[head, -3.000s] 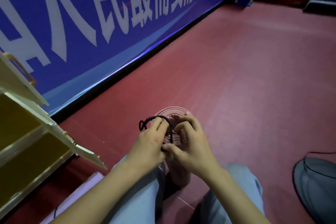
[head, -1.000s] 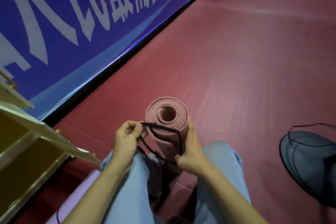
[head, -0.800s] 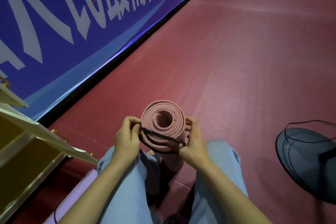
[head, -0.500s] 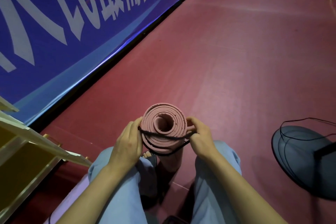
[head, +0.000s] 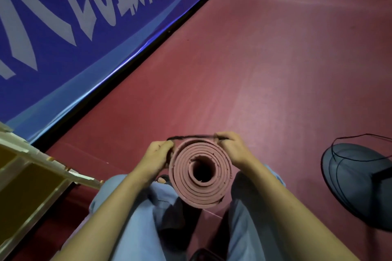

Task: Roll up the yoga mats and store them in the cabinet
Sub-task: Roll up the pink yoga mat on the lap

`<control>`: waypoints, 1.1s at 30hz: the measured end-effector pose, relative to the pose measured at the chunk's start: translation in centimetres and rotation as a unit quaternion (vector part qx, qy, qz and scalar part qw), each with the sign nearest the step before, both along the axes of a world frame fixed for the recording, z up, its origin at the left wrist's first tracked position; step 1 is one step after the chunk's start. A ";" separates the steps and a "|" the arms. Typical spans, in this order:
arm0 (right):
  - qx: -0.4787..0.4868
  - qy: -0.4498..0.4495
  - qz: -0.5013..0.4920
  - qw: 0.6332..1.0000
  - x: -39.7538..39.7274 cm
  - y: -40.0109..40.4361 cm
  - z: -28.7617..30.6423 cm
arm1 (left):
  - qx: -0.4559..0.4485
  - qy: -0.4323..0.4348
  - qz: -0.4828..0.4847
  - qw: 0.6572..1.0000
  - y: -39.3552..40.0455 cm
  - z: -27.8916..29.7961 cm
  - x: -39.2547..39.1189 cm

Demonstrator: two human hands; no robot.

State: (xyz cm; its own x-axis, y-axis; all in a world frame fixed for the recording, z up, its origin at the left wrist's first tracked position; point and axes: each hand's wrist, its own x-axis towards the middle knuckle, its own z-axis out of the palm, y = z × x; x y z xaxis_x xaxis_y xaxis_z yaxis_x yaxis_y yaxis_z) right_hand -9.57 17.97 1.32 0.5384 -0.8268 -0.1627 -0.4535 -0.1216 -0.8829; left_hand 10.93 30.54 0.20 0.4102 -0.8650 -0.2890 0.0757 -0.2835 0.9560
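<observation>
Pink rolled foam yoga mat stands on end between the person's knees, spiral end facing up. Left hand curled against the roll's left side, fingers pinching the thin black elastic strap. Right hand curled on the right side, pinching the strap's other end. Strap stretched taut across the far rim. Cream wooden cabinet at left, dark round fan base at right, on red floor.

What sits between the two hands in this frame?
In the head view, the rolled pink mat stands on end between the left hand and right hand, and a black cord stretches from one to the other across its far edge.
</observation>
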 end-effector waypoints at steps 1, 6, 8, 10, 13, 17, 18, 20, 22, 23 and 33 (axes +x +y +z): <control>0.030 0.005 -0.022 0.999 0.2 -0.6 -0.3 | 0.034 0.073 0.010 0.997 0.0 -1.4 0.5; 0.038 0.204 0.015 0.978 -0.7 -3.7 -5.4 | 0.204 0.078 -0.042 0.975 1.1 -6.8 1.4; 0.035 0.309 0.044 0.950 -1.3 -5.0 -6.6 | 0.240 0.073 0.009 0.968 0.0 -8.1 1.7; 0.031 0.342 0.014 0.939 -1.5 -6.9 -7.4 | 0.250 0.042 0.057 0.966 -1.7 -9.3 2.4; 0.020 0.373 -0.031 0.927 -1.5 -8.7 -9.1 | 0.256 -0.081 0.031 0.963 -3.7 -11.8 2.6; 0.066 0.392 -0.010 0.917 -1.6 -9.9 -13.7 | 0.273 -0.143 0.000 0.951 -5.9 -15.9 2.2; 0.072 0.389 0.012 0.918 -1.6 -10.4 -14.3 | 0.296 -0.152 -0.009 0.943 -6.2 -16.4 2.3; 0.131 0.363 0.036 0.922 -1.6 -11.4 -15.0 | 0.318 -0.118 -0.024 0.940 -6.3 -17.2 2.8; 0.240 0.356 0.040 0.902 -1.8 -11.9 -14.7 | 0.312 -0.043 -0.029 0.949 -5.7 -16.6 3.2; 0.273 0.374 0.060 0.884 -1.9 -11.8 -14.3 | 0.304 -0.003 -0.028 0.952 -5.3 -15.9 3.3; 0.058 0.180 0.214 0.958 3.2 -1.7 -8.3 | -0.005 -0.123 -0.254 0.959 0.4 -11.1 -0.1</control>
State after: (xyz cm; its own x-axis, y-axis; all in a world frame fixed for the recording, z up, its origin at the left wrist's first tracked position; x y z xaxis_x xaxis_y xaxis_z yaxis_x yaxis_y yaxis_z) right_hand -6.40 16.29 -6.97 0.7163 -0.5075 -0.4789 -0.6613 -0.2747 -0.6981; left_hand 10.84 30.94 -10.89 -0.0111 -0.9737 -0.2275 -0.2979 -0.2139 0.9303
